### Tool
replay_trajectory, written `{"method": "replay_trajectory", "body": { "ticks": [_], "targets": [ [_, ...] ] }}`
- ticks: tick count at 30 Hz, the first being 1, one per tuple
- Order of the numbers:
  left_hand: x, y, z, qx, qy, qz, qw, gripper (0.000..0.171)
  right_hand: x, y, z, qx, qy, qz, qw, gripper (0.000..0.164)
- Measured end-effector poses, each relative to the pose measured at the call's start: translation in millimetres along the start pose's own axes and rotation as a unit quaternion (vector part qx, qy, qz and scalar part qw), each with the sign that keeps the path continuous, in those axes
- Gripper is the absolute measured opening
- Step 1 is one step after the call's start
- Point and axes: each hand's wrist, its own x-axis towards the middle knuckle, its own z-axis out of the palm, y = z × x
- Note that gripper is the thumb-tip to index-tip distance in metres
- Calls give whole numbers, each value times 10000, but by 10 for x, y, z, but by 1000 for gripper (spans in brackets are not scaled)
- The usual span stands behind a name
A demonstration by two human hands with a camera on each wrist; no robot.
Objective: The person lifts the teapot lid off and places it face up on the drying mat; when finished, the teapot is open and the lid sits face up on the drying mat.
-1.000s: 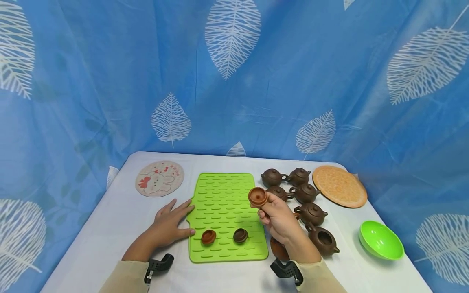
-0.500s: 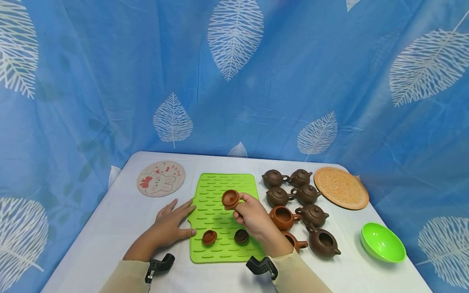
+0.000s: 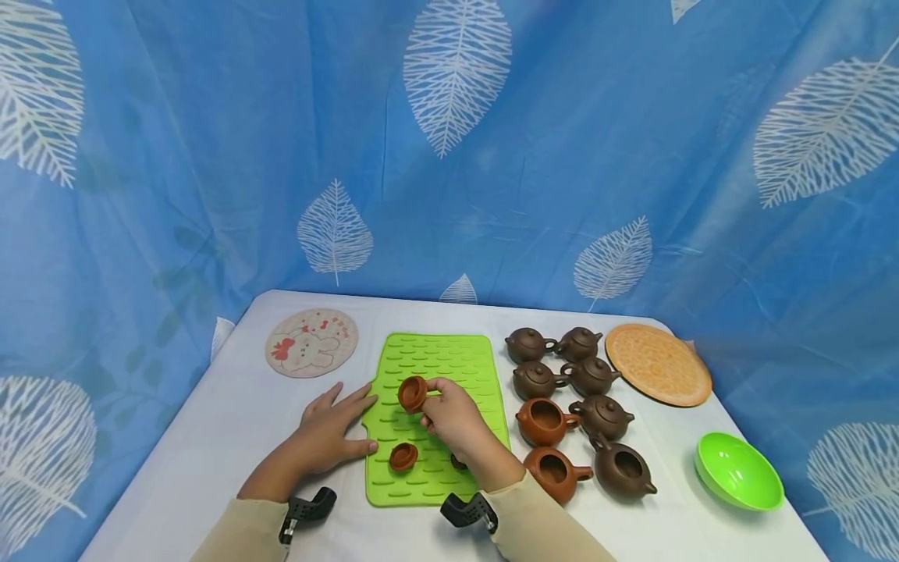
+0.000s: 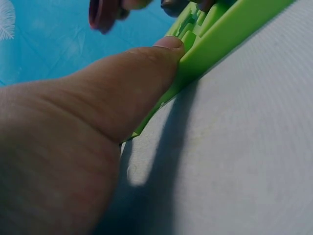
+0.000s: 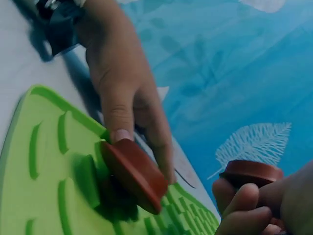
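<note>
My right hand [image 3: 460, 421] pinches a reddish-brown teapot lid [image 3: 413, 394] above the middle of the green silicone mat [image 3: 435, 355]. The lid is tilted, its hollow underside facing the head camera. Below it, a second reddish-brown lid [image 3: 403, 457] lies on the mat; the right wrist view shows this lid [image 5: 137, 176] tilted near my left thumb. A dark lid [image 3: 458, 462] is mostly hidden beneath my right hand. My left hand [image 3: 326, 437] lies with fingers spread at the mat's left edge. In the left wrist view, the thumb [image 4: 127, 83] touches the edge.
Right of the mat stand two lidless reddish-brown teapots [image 3: 546, 421], a lidless dark teapot [image 3: 625, 471] and several lidded dark teapots [image 3: 536, 380]. Farther right are a round orange placemat [image 3: 659, 365] and a green bowl [image 3: 739, 472]. A bunny placemat [image 3: 311, 343] lies back left.
My right hand has carried the pinched lid leftward from beside the teapots to over the mat's left half, uncovering the lidless reddish-brown teapots. My left hand has stayed in place.
</note>
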Motion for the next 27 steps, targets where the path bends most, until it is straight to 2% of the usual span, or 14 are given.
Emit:
{"method": "replay_trajectory", "body": {
  "ticks": [3, 11, 19, 27],
  "targets": [
    [10, 2, 8, 13, -35, -24, 10000, 90, 21, 18, 72, -266, 79, 104, 9996, 30],
    [26, -5, 23, 52, 13, -63, 10000, 89, 30, 59, 191, -1247, 46, 155, 9921, 19],
    [31, -14, 34, 28, -4, -68, 10000, 90, -8, 61, 193, -1427, -111, -2, 9897, 14],
    [19, -13, 39, 27, -8, -38, 10000, 90, -38, 59, 168, -1265, -201, 15, 9918, 16]
  ]
}}
